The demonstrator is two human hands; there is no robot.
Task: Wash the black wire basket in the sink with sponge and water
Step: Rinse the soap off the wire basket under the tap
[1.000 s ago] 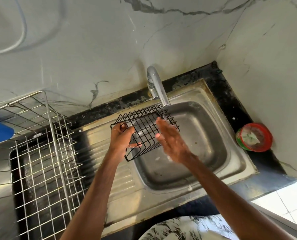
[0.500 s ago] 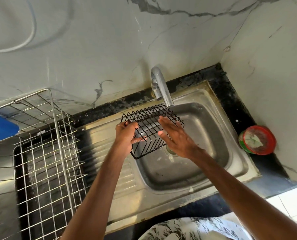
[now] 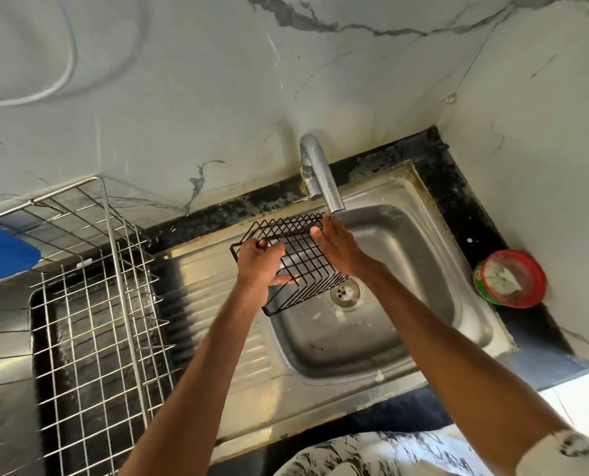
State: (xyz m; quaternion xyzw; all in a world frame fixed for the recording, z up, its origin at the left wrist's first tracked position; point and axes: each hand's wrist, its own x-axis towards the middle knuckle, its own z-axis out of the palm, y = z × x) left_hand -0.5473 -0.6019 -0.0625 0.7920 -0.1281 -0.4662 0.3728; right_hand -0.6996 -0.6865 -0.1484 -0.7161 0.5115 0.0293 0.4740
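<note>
1. The left hand [image 3: 258, 266] grips the wire basket [image 3: 303, 250] by its left rim, tilted above the sink [image 3: 410, 269].
2. The right hand [image 3: 337, 250], fingers straight, presses its right side, just under the tap [image 3: 320, 176].

the black wire basket [image 3: 296, 259] looks like matt coated metal wire, the sink [image 3: 406, 324] is dull brushed steel with spots and streaks, the tap [image 3: 320, 173] is shiny chrome, the drying rack [image 3: 90, 304] at left is bright bare wire, and the worktop [image 3: 458, 187] edge is rough, grimy black stone.
</note>
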